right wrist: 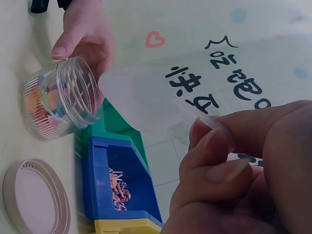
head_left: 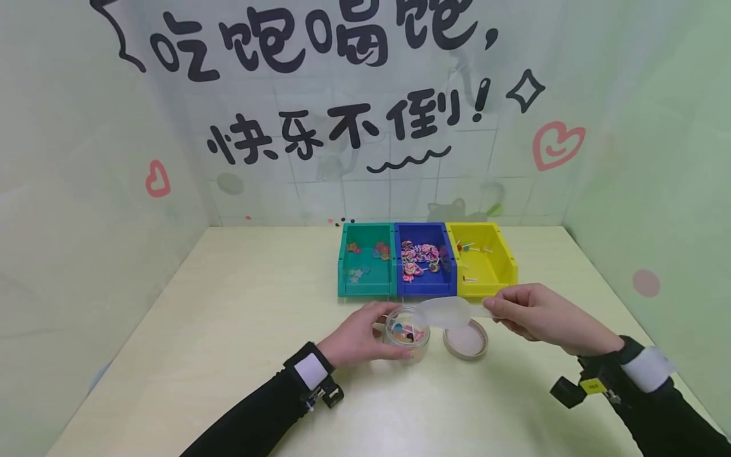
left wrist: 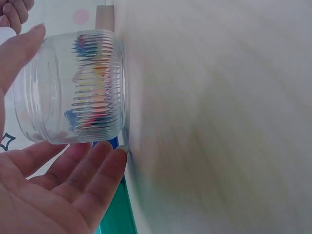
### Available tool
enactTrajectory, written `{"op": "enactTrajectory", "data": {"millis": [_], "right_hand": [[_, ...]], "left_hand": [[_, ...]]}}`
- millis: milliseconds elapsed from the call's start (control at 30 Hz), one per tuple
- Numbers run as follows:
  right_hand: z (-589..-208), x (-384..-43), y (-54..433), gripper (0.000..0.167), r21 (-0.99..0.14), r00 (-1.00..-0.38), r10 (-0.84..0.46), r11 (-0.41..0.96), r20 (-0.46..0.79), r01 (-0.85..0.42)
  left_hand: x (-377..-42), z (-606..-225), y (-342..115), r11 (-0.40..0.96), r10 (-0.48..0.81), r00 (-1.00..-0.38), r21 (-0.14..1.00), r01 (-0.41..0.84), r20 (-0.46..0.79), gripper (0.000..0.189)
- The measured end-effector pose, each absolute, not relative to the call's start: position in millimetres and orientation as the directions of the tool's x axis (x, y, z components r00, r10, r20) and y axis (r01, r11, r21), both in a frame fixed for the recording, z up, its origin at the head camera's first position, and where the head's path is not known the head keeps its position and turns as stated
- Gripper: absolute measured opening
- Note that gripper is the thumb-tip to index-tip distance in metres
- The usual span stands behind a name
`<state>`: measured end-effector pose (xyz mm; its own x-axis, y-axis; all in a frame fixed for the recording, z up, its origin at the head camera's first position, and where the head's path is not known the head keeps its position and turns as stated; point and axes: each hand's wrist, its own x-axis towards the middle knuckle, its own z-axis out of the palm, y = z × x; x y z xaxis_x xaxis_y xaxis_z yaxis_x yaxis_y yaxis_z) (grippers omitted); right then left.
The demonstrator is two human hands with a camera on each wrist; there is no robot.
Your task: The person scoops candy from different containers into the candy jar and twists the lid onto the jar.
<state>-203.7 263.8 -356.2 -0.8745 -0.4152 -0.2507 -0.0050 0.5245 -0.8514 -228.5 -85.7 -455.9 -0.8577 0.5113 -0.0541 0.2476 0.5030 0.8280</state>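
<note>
A clear ribbed jar (head_left: 415,346) stands uncapped on the table with small colourful pieces inside. My left hand (head_left: 356,339) holds it from the left, thumb on the near side and fingers on the far side; in the left wrist view the jar (left wrist: 53,87) sits between them. Between thumb and fingertips my right hand (head_left: 539,314) pinches the thin handle of a translucent white plastic scoop (head_left: 442,311). The wide end of the scoop (right wrist: 134,95) reaches the jar's mouth in the right wrist view. Right of the jar lies its round pale lid (head_left: 465,343), inner side up.
Behind the jar stand three joined bins: a green bin (head_left: 365,291) with small star-like pieces, a blue bin (head_left: 425,290) with swirled lollipop pieces, and a yellow bin (head_left: 491,279) with a few small sticks. A printed curtain (head_left: 354,197) rises at the table's back.
</note>
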Motion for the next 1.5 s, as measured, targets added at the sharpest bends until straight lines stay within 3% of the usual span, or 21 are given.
{"op": "enactTrajectory", "data": {"millis": [300, 533, 1133, 1500], "right_hand": [[-360, -206, 264, 0.034, -0.862, -0.883, -0.407, 0.506, -0.233, -0.005], [-357, -207, 263, 0.034, -0.897, -0.900, -0.385, 0.441, -0.204, 0.015], [-356, -222, 257, 0.034, -0.946, -0.955, -0.287, 0.323, -0.079, -0.019], [-355, -241, 258, 0.040, -0.925, -0.972, -0.231, 0.376, -0.039, -0.052]], "left_hand": [[-232, -451, -90, 0.505, 0.505, -0.862, 0.825, 0.252, -0.046, 0.082], [-237, -444, -98, 0.495, 0.437, -0.899, 0.834, 0.245, 0.005, 0.082], [-262, -431, -126, 0.512, 0.149, -0.975, 0.831, 0.219, 0.165, 0.072], [-293, -439, -141, 0.545, -0.022, -0.986, 0.829, 0.125, 0.162, 0.072]]}}
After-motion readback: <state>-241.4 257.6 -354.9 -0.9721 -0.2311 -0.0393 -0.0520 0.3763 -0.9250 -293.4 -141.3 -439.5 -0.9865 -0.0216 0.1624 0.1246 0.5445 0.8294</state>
